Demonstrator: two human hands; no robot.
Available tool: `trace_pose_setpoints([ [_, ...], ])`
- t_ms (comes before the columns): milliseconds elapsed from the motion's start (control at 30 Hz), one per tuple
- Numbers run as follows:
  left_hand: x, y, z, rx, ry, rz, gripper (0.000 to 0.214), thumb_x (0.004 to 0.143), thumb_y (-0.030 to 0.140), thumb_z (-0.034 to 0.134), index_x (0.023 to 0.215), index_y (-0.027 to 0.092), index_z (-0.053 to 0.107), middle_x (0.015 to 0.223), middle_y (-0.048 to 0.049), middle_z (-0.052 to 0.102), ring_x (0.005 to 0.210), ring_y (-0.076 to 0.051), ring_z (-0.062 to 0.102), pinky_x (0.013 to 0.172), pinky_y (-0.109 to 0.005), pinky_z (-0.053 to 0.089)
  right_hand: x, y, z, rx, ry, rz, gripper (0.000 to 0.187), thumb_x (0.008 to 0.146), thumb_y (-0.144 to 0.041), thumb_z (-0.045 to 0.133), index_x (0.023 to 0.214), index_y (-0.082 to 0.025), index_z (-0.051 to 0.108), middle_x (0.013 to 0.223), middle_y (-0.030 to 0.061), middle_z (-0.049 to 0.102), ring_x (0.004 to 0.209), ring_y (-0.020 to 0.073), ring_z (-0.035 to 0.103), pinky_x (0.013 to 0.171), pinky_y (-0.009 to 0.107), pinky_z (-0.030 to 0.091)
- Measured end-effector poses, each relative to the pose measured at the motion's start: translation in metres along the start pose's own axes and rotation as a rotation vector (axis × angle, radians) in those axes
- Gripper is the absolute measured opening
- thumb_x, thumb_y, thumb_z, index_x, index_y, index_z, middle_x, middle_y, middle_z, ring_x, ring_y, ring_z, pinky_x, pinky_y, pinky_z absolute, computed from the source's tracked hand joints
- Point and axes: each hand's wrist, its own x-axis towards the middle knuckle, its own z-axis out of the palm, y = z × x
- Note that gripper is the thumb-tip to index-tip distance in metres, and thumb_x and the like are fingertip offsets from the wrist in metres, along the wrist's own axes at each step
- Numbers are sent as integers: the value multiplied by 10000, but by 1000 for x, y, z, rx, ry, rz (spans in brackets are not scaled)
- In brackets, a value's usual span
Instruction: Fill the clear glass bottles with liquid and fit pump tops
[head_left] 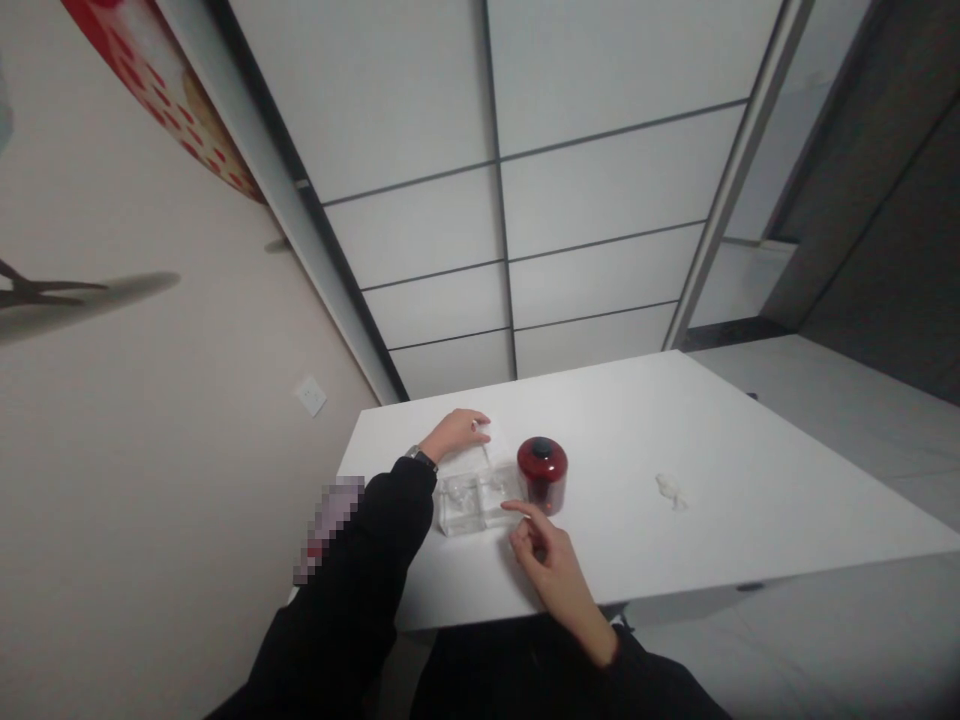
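Observation:
A clear plastic box (471, 500) with its lid raised sits on the white table (675, 440). My left hand (456, 432) rests on the far edge of the box's lid, fingers curled against it. My right hand (546, 560) hovers just in front of the box with the forefinger stretched towards it and the other fingers bent; I cannot make out anything in it. A round dark red jar (542, 472) with a black knob stands right beside the box.
A small crumpled piece of clear wrapping (670, 489) lies on the table to the right of the jar. A wall with a socket (310, 396) is at the left. The table's front edge runs just below my right hand.

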Motion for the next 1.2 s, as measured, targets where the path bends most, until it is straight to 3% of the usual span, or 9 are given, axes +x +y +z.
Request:
trace_pose_setpoints([
  [133,-5,1,-6,-5,39,-7,296,1032,380,690,1241,170,682,1252,-93,709,1071,-234,716,941,-453,622,1,2,0,9,-10,19,422,987,-414,555,1286,-147,687,679,-42,536,601,155,522,611,266,423],
  [300,-36,25,-32,-83,275,44,308,1004,354,705,1229,145,728,1165,-126,773,981,-254,756,987,-465,604,0,2,0,10,-12,45,445,996,-451,543,1291,-146,677,687,-40,542,595,154,520,600,266,417],
  [433,-81,59,-48,-149,388,180,394,1011,365,683,1381,231,664,1380,-111,698,1093,-233,737,1034,-426,597,0,2,0,14,2,45,421,998,-442,542,1272,-156,685,690,-41,531,598,150,509,602,267,417],
  [600,-120,90,-39,-72,450,411,299,1040,371,653,1313,258,701,1293,-102,719,1238,-268,679,1114,-460,543,-1,2,1,11,2,49,418,1006,-440,541,1279,-156,679,702,-41,536,597,146,517,601,264,426],
  [733,-125,95,-23,1,413,447,273,1079,335,576,1318,245,671,1286,-105,704,1227,-257,687,1080,-431,562,-1,3,1,2,-3,59,422,1007,-451,532,1282,-163,674,706,-40,539,605,153,536,609,270,436],
  [1000,-127,93,-10,14,184,426,185,1081,323,559,1118,225,712,1160,-71,731,1060,-227,729,958,-365,591,2,-2,0,-29,-11,64,411,1013,-441,522,1275,-168,682,679,-47,532,579,151,502,581,269,399],
  [1100,-128,93,-8,-32,140,399,196,1065,290,558,1202,243,691,1209,-71,727,1120,-238,717,1000,-397,589,3,-4,0,-25,7,55,396,1006,-433,538,1253,-167,695,649,-55,521,563,149,495,572,264,394],
  [1200,-131,93,-6,-131,142,368,372,1027,224,555,1393,282,588,1408,-91,642,1312,-258,639,1075,-435,575,3,-4,1,-13,14,64,400,1002,-432,539,1244,-160,703,633,-60,498,556,148,482,564,262,385],
])
